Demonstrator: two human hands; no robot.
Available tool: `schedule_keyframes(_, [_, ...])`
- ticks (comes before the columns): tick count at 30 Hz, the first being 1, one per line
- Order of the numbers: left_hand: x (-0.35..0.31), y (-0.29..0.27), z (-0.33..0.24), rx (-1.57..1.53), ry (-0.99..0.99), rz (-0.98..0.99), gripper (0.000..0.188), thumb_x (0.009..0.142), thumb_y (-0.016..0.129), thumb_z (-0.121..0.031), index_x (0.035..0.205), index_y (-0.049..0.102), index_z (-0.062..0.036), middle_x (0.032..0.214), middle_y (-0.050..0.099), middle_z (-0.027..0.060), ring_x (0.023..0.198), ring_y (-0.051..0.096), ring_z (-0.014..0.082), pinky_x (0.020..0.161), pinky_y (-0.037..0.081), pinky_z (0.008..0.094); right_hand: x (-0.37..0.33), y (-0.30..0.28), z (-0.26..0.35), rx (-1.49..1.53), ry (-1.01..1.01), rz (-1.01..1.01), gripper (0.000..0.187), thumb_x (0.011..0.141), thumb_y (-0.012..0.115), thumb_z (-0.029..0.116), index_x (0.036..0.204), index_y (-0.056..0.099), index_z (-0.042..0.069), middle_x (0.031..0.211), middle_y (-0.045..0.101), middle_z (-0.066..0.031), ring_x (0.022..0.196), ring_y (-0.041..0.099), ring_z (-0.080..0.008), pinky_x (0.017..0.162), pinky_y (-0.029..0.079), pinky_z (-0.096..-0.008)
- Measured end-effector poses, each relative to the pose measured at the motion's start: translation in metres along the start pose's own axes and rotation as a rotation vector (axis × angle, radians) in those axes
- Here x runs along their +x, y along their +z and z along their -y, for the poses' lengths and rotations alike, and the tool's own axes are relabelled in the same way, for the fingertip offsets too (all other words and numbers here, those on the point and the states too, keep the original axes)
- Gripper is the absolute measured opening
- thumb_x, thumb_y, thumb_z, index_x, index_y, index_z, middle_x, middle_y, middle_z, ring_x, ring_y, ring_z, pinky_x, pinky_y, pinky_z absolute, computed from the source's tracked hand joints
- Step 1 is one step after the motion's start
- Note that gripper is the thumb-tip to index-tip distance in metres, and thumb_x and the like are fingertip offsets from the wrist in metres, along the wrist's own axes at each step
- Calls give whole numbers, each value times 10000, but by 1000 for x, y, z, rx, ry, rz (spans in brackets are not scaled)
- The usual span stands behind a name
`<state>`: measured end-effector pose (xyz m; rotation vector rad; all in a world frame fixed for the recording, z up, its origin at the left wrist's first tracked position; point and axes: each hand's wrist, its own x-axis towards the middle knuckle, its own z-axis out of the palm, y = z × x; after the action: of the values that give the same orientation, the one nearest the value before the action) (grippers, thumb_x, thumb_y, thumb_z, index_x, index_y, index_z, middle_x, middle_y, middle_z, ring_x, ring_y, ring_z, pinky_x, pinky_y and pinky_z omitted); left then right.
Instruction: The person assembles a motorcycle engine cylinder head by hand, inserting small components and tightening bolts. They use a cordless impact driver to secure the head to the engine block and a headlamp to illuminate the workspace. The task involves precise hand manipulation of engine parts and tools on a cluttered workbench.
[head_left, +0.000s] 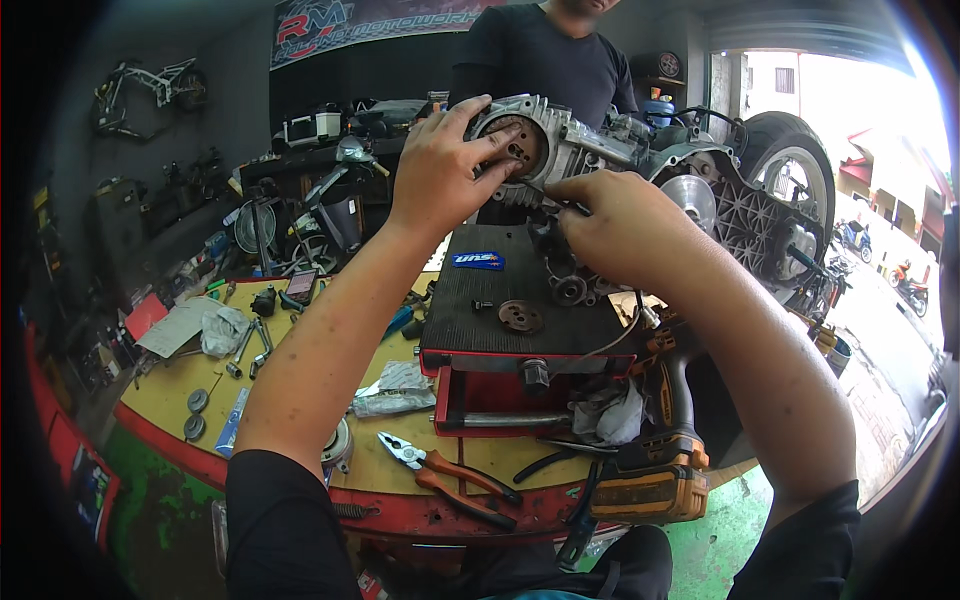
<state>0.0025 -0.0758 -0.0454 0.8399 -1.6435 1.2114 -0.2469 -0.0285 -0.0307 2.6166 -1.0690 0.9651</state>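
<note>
My left hand reaches up to the engine's cylinder head, fingers stretched and apart. Its fingertips and thumb rest on a round metal sprocket with holes, set in the head's circular opening. Just right of and below it, my right hand is closed in a pinch around a thin dark rod-like tool, which points at the opening's lower edge. The tool's other end is hidden in the hand. Below, a loose round plate with holes lies on the black-topped stand, near a small bolt.
Orange-handled pliers and a yellow-black cordless drill lie at the near edge of the yellow table. A blue sticker is on the stand. A wheel stands right. Across the engine stands a person in dark clothing.
</note>
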Motion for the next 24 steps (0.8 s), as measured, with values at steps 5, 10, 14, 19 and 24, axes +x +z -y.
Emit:
schedule_keyframes(5, [2, 1, -1, -2, 3, -3, 396, 811, 882, -289, 1182, 839, -160, 1411, 672, 141, 1257, 664, 366, 1057, 521, 487, 3, 4, -3, -2, -18, -36, 437, 911, 557, 196, 1266, 777, 67, 1144, 764, -261, 1133, 724, -407, 1069, 539, -474])
schedule_keyframes(10, [2, 0, 1, -12, 3, 0, 412, 804, 888, -301, 1194, 840, -178, 1396, 680, 139, 1255, 665, 361, 1058, 518, 485, 10, -9, 8, -17, 61, 98, 469, 914, 563, 185, 1315, 745, 25, 1211, 755, -258, 1129, 735, -393, 1068, 542, -450])
schedule_keyframes(14, [2, -1, 1, 1, -10, -2, 434, 799, 890, -313, 1212, 838, -191, 1389, 684, 136, 1255, 666, 355, 1063, 514, 485, 12, -13, 13, -8, 46, 110, 463, 912, 560, 186, 1301, 754, 25, 1204, 758, -261, 1116, 741, -388, 1059, 546, -448])
schedule_keyframes(19, [1, 1, 0, 13, -23, -11, 442, 797, 890, -323, 1216, 837, -192, 1389, 686, 131, 1260, 664, 349, 1070, 509, 483, 14, -6, 7, 2, 26, 88, 463, 914, 558, 184, 1303, 753, 25, 1200, 757, -265, 1115, 741, -385, 1048, 551, -444])
schedule_keyframes(24, [0, 1, 0, 20, -26, -27, 423, 802, 884, -322, 1198, 843, -178, 1392, 685, 128, 1256, 664, 346, 1067, 508, 483, 13, -11, 13, 32, 54, 123, 464, 917, 560, 184, 1308, 751, 24, 1195, 759, -264, 1109, 744, -381, 1039, 556, -437])
